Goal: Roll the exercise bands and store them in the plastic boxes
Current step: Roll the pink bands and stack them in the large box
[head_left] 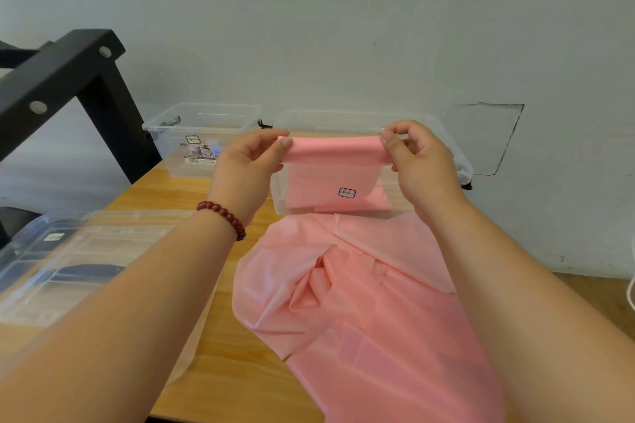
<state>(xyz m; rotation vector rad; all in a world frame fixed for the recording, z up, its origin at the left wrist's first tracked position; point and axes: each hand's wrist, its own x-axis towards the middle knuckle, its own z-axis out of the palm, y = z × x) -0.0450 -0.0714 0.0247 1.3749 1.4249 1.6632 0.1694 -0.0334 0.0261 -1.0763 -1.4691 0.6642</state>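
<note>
A long pink exercise band (343, 285) trails from my hands down across the wooden table toward me. Its upper end is folded over between my hands, and a small dark label (347, 192) shows on the hanging part. My left hand (249, 161) pinches the left corner of the fold and my right hand (417, 160) pinches the right corner, both raised above the table. Right behind the band stands a clear plastic box (460, 165). A second clear plastic box (202, 139) with a paper label sits further left.
Clear lids (79, 261) lie stacked on the table's left side. A black metal frame (68, 75) rises at the far left. The grey wall (343, 27) is close behind the boxes. A white cord (630, 288) shows at the right edge.
</note>
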